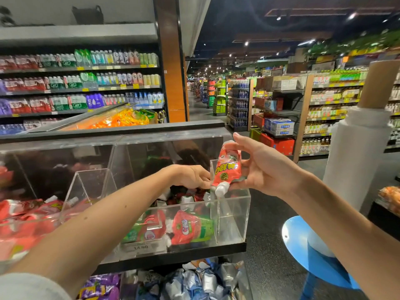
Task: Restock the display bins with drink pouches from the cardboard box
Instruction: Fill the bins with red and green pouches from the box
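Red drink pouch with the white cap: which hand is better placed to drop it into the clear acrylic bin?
Right. The right hand grips the red white-capped drink pouch, cap down, above the right end of the clear acrylic bin. The left hand is down among the pouches inside, grasp unclear.

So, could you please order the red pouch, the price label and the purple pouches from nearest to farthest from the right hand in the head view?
1. Red pouch: held in the right hand.
2. Price label: lower left, on the bin front.
3. Purple pouches: bottom left, under the bin.
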Demonstrator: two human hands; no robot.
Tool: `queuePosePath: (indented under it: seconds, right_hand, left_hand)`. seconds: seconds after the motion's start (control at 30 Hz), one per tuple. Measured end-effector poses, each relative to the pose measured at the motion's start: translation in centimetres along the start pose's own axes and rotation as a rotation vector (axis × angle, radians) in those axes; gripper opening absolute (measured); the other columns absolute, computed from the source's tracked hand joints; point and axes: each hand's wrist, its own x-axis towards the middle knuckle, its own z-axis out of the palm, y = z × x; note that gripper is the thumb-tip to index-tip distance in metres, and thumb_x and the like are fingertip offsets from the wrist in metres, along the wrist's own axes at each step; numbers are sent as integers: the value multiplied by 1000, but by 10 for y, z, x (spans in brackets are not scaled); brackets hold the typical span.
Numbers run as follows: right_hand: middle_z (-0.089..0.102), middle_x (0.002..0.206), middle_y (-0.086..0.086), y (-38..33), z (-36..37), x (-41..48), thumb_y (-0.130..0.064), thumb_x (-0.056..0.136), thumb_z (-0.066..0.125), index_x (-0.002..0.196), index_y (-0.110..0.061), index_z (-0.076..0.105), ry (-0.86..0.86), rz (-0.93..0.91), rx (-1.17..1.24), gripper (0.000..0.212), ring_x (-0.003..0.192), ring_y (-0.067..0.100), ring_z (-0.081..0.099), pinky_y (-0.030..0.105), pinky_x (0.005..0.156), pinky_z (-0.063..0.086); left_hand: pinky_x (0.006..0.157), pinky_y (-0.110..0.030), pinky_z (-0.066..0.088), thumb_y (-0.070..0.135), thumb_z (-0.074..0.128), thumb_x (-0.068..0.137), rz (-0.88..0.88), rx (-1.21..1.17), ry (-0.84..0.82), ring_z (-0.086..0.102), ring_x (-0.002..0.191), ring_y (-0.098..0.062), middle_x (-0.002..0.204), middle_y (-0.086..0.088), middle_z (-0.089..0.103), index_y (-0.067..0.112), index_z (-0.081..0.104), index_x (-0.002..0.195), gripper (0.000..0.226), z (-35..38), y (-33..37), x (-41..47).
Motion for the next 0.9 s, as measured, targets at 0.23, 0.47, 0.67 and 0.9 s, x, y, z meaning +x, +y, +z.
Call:
queuePosePath:
  seconds: [0.23,0.47,0.67,0.9]
  right_hand:
    - [66,116,15,10,29,-14,-3,97,52,125,-17,63,-41,-46,-14,33,93,30,69,53,80,59]
    - [66,114,21,38,99,-27,1,93,55,122,-12,64,-158,-8,164,33,86,30,70,42,55,62]
    - [74,99,15,82,186,-35,-29,84,63,110,-6,66,-474,188,95,35,75,22,73,32,71,60]
    - [62,71,8,127,244,-53,-72,74,55,106,-15,65,-757,34,-495,66,52,12,53,20,44,36]
  left_hand:
    - [87,-35,58,7,63,93,112,-88,525,69,88,-12,105,-2,73,21,72,111,25,-17,-13,-76]
    - [95,-16,46,15,83,78,485,16,807,49,128,-5,143,8,49,32,54,137,68,14,-40,-211]
    - [97,-22,46,23,79,80,413,-85,963,62,111,-4,115,7,69,22,72,113,34,53,-80,-307]
    - [59,-20,45,31,61,88,12,-626,1131,56,67,-3,75,5,66,1,71,94,32,83,-119,-390]
